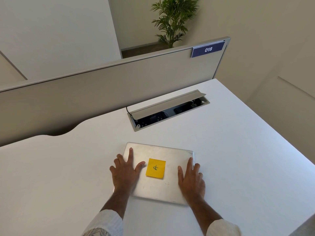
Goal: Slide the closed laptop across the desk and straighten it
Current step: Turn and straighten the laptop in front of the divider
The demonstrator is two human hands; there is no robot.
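**Clerk:** Head view, item one: closed laptop (158,172), silver, lying flat on the white desk (238,150), nearer the desk's front edge than its back edge and roughly midway between the left and right edges. Its sides run a little askew to the desk's edges, so by my reckoning the straightening is not yet done.

**Checker:** Hands?

**Clerk:** Item two: left hand (125,172), open, palm down, fingers spread, straddling the lid's left edge, with the outer fingers reaching onto the desk. Item three: right hand (191,178), open and flat likewise, over the lid's right edge. Neither grips anything. Pressing flat at opposite sides suits a slide and a twist, I judge, since pushing one side ahead of the other turns the lid.

**Checker:** On the lid?

**Clerk:** Item four: yellow sticky note (155,168), between the two hands, touched by neither (the left thumb lies just beside it), bearing a pen mark I cannot read.

**Checker:** Behind?

**Clerk:** Item five: cable tray (168,110) sunk in the desk near the back edge, flap raised, well apart from the laptop. Item six: divider panel (119,86) along the back edge, tagged 018.
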